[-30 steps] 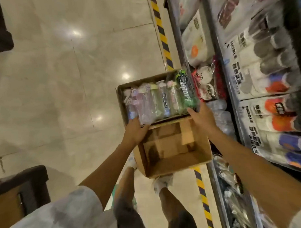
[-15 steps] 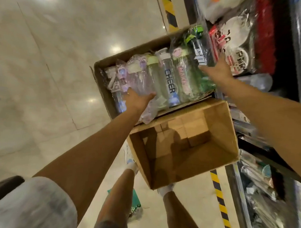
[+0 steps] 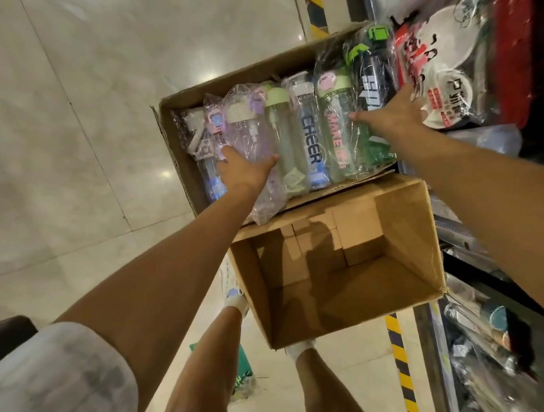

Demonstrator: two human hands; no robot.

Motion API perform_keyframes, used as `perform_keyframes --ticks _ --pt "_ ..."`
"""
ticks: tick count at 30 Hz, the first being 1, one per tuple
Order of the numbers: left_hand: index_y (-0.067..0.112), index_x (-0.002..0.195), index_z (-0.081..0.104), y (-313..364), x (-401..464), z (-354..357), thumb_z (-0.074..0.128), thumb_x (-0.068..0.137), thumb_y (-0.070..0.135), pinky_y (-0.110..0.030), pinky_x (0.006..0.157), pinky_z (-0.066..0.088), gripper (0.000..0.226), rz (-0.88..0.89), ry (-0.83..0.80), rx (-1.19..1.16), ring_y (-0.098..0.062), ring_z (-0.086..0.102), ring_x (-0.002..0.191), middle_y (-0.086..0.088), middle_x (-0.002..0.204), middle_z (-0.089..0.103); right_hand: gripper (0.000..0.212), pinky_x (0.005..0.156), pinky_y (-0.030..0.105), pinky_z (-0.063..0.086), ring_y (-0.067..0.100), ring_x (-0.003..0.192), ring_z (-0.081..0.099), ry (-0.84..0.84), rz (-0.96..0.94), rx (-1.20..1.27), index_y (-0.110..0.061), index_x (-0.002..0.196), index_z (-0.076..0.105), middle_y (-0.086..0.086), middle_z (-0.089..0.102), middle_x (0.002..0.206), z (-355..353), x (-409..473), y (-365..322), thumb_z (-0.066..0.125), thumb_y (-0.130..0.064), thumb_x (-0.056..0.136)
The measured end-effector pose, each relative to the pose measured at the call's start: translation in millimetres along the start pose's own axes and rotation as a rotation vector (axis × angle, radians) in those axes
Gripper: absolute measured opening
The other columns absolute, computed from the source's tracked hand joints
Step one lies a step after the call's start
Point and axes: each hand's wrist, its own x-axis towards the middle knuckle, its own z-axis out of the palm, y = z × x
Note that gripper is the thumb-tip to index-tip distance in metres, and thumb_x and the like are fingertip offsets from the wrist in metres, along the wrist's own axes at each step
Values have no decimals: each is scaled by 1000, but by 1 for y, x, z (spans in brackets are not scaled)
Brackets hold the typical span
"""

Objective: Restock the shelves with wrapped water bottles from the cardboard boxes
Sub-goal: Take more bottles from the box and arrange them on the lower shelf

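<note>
An open cardboard box (image 3: 238, 78) holds a row of plastic-wrapped water bottles lying side by side. My left hand (image 3: 244, 171) lies on the purple wrapped bottle (image 3: 252, 128) near the box's left end, thumb on one side and fingers on the other. My right hand (image 3: 391, 116) grips the dark bottle with green cap (image 3: 372, 73) at the right end, thumb and fingers straddling it. Between my hands lie a pale green bottle (image 3: 279, 132), a "CHEER" bottle (image 3: 310, 136) and a green bottle with pink letters (image 3: 335, 121). A second cardboard box (image 3: 369, 286), nearer me, holds no bottles.
Shelves run along the right, with wrapped plates (image 3: 448, 64) at the top and wrapped goods (image 3: 490, 352) lower down. Yellow-black tape (image 3: 401, 364) marks the glossy tile floor by the shelf base. A green item (image 3: 243, 368) lies by my feet; a dark object (image 3: 4, 335) is at lower left.
I have leaned in closer to the boxes. Both hands have moved from the box's near edge onto the bottles, the left onto the purple one and the right onto the dark one.
</note>
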Motion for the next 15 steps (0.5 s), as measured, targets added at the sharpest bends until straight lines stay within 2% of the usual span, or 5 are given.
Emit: perform_keyframes --ticks 2,5,10,12,15 --pt "16 153 23 -2 0 -2 83 81 49 -51 116 39 100 26 -15 -9 -38 34 145 -17 160 28 130 124 53 27 44 155 17 -29 -3 38 -22 165 8 19 14 169 -1 6 3 91 -55 71" --pt "14 152 23 0 -9 -10 80 85 46 -46 111 41 94 47 -25 -35 -37 39 143 -16 158 34 137 124 52 31 41 154 26 -48 -32 108 -17 165 7 17 26 168 -7 4 11 92 -57 66" --pt "11 159 12 1 -45 -30 76 91 35 -43 109 41 96 56 -64 -101 -35 40 143 -15 161 33 113 117 46 43 34 139 50 -86 -49 269 -13 160 21 12 50 152 -13 -40 24 88 -47 75" --pt "13 155 17 1 -65 -42 79 87 37 -41 108 42 95 61 -64 -138 -34 45 139 -13 155 40 114 116 41 42 34 142 46 -112 -43 329 -13 160 22 12 46 157 -15 -69 30 88 -47 74" --pt "18 155 22 6 -106 -62 82 83 38 -50 113 43 96 73 -103 -213 -30 49 135 -7 151 45 119 114 37 41 31 145 43 -164 -61 490 -15 162 20 10 41 161 -30 -118 41 89 -48 71"
